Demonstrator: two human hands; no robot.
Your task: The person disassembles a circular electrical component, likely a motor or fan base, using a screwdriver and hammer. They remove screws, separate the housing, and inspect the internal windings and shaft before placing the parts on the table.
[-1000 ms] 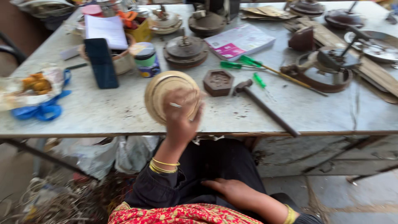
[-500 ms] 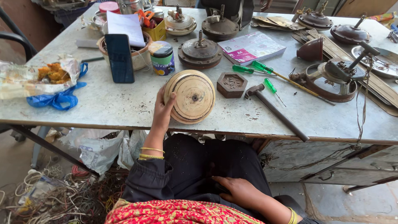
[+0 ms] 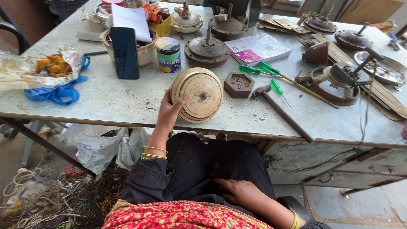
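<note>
Left hand [image 3: 169,113] grips the round cream motor cover [image 3: 198,94] w/ thumb on its face, tilted at the table [image 3: 106,99] edge nr the hammer [image 3: 282,112] & hex block [image 3: 238,84]; right hand [image 3: 241,193] rests loosely open on lap, holding nothing; tools untouched, looks early.

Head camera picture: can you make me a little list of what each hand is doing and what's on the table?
left hand: grips the edge of the round cream cover, tilted up on the table
right hand: rests on the lap, holding nothing
beside the cover: hexagonal brown block, hammer
behind it: small tin, green screwdrivers
far left: blue bag
</note>
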